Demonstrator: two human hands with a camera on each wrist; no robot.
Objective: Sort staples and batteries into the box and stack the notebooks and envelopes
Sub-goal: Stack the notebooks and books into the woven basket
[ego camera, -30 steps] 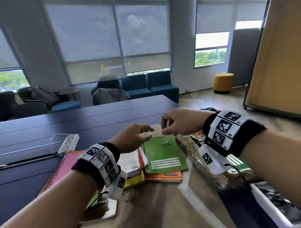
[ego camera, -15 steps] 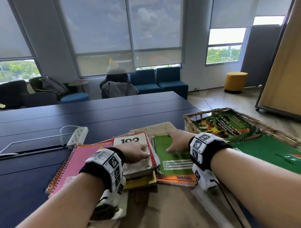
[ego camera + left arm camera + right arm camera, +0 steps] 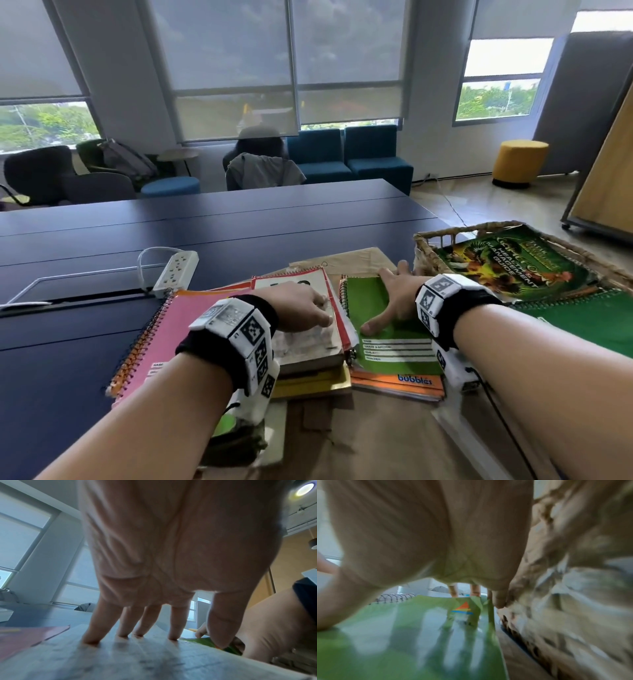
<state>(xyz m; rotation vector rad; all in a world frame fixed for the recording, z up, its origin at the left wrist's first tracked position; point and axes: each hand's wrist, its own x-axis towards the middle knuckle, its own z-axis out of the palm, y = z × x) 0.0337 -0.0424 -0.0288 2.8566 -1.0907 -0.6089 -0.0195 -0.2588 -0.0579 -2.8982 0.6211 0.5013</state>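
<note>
My left hand (image 3: 317, 310) lies on a thick white spiral notebook with a red cover (image 3: 301, 281), fingertips (image 3: 173, 635) pressing straight down on its page (image 3: 137, 660). It tops a pile with a yellow book (image 3: 308, 389) beneath. My right hand (image 3: 394, 301) rests flat and spread on a green notebook (image 3: 366, 298), its thumb near the name lines. In the right wrist view the green notebook (image 3: 402, 635) fills the floor under the palm. An orange notebook (image 3: 394, 382) lies under the green one. A pink spiral notebook (image 3: 164, 332) sits at the left. A brown envelope (image 3: 346, 258) lies behind the pile.
A wicker basket (image 3: 445, 233) at the right holds green books; its wall (image 3: 565, 601) almost touches my right little finger. A white power strip (image 3: 176, 270) with its cord lies behind the pink notebook. The dark blue table (image 3: 239, 219) stretches away ahead; its right edge is near the basket.
A second ago both hands met in the air above the pile. They have come down onto the white and green notebooks, and over the last half second they have hardly shifted.
</note>
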